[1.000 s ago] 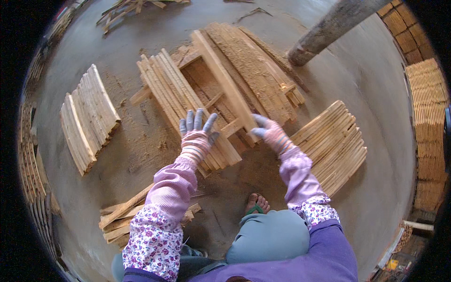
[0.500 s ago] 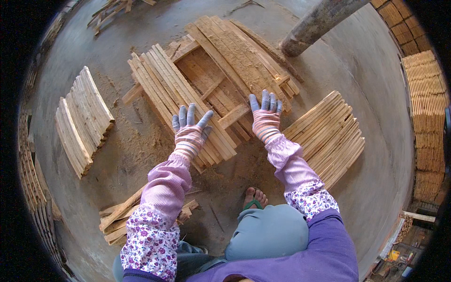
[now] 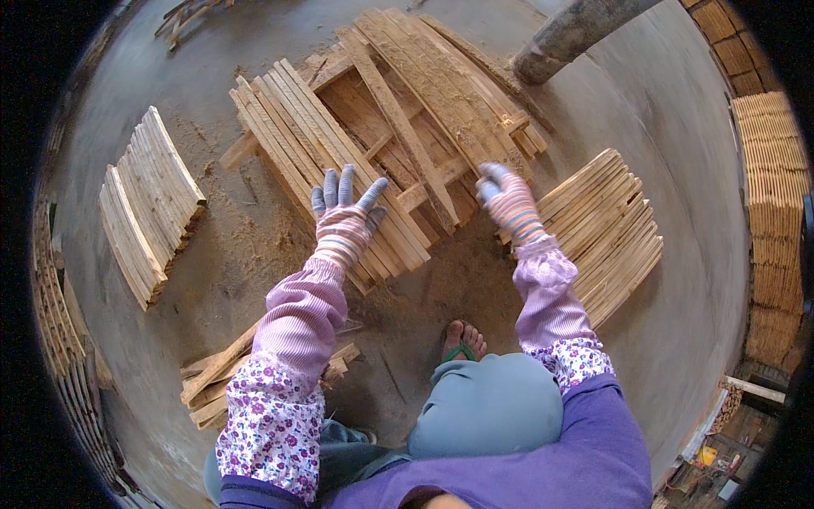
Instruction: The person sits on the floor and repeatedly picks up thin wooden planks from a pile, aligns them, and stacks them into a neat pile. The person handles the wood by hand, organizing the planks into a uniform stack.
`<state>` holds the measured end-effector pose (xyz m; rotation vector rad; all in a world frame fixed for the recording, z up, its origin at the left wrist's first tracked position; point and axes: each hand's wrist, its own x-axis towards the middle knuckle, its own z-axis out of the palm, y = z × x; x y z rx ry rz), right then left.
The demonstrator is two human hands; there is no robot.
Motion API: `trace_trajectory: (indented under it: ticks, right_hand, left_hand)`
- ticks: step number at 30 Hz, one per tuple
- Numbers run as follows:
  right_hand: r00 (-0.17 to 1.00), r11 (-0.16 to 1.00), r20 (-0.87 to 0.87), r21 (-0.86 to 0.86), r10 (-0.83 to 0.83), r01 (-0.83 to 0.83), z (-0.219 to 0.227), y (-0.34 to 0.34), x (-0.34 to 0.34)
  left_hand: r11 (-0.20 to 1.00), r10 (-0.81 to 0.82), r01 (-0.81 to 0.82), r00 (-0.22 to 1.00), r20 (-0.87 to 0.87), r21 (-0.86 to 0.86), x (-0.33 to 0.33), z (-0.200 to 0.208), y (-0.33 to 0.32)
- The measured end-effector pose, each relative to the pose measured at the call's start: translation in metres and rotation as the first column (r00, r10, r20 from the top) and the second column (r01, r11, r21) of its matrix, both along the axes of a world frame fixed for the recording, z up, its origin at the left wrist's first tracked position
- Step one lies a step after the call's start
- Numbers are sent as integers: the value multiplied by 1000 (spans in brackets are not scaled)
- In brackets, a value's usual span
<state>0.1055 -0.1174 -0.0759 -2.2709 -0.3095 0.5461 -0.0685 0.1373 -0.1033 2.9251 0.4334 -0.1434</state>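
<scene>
My left hand point(image 3: 343, 216), in a striped work glove, lies with fingers spread on the near part of a row of narrow wooden slats point(image 3: 292, 127). My right hand point(image 3: 511, 204), gloved alike, is at the near end of the sawdust-covered boards point(image 3: 449, 102); its fingers are smeared by motion, and whether they grip a board is unclear. Between the two groups, one loose wooden strip point(image 3: 398, 123) slants over the gap. Beneath it, crosspieces point(image 3: 413, 197) and lower boards show.
Slat stacks lie on the floor at left point(image 3: 153, 208) and right point(image 3: 602, 229). Offcuts point(image 3: 216, 382) are beside my left forearm. A thick post point(image 3: 577, 38) stands beyond the boards. Tall bundled wood point(image 3: 773, 212) lines the right side. Sawdust point(image 3: 254, 220) covers part of the floor.
My right hand has moved to the right, away from the strip's near end. That strip has come apart from the right-hand boards and now slants across the gap. My left hand stays on the slats.
</scene>
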Motion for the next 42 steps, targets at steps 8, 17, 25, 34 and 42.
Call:
trace_trajectory:
  ticks: [8,17,25,34,42]
  right_hand:
    - [870,974,-452,193,195,-118,-7,25,-35]
    - [671,824,-704,510,235,247,-5,-4,-41]
    - [725,796,-601,593,337,122,33,9,-53]
    - [740,755,559,-647,373,108,34,25,1]
    - [999,998,-26,-41,42,-43,-4,2,44]
  left_hand:
    - [1000,-4,2,994,110,17,-1,-7,2]
    - [994,33,-35,999,-22,-103,3,15,1]
    - [145,560,-261,817,-138,-954,21,44,-29]
    - [-368,541,-49,801,-256,-929,20,43,-44]
    - [-272,562,-28,807,-182,-962,8,44,-31]
